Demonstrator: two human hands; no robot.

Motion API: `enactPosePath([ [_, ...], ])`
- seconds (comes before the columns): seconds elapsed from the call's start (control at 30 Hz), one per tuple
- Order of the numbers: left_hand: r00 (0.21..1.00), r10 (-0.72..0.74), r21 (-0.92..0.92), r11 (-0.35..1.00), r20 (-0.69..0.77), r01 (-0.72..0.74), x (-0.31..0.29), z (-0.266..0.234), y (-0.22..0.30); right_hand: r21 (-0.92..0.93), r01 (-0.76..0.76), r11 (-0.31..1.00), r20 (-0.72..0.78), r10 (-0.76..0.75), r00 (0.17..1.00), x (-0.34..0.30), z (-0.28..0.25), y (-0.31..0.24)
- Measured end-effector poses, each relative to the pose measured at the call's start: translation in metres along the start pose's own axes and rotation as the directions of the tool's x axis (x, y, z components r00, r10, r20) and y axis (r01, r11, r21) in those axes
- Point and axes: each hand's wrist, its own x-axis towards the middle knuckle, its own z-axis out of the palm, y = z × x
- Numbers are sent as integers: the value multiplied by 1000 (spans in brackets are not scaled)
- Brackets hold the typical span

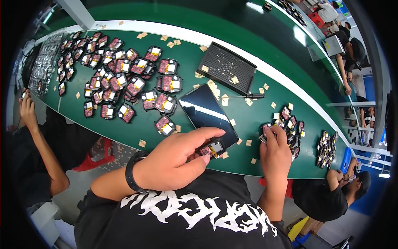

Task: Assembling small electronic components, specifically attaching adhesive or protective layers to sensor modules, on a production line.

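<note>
Below the two-handed grip, a green bench (238,162) is carrying black-cased units (135,86).
Most are clustering left of the left hand (166,164); just beyond that grip a glossy dark panel (203,106) and a black tray (238,68) are lying (the panel nearer), and beside the right hand (277,153) a smaller pile (293,121) is sitting. The left hand is clasping one unit (214,148) between thumb and curled fingers. The right's half-curled fingers are touching another unit (266,125) at the pile's edge (whether they are pinching it, I cannot tell).

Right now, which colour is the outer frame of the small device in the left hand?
The frame is black; it shows best in the head view.
</note>
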Motion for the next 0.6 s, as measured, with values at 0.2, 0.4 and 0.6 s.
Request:
enactPosePath([
  [0.2, 987, 65, -97, 992, -149, -80, -4, 1, -11, -10, 108, 994, -105, -108, 989, 4, 6, 5],
  [0.4, 879, 61, -93, 989, -473, -118, 5, -49, -20, 241, 215, 947, -247, -154, 957, 2, -2, 1],
  [0.6, 488, 375, 478, 873, -788, 100, 3, -147, -23, 396, 323, 859, -315, -203, 927, -8, -3, -10],
])
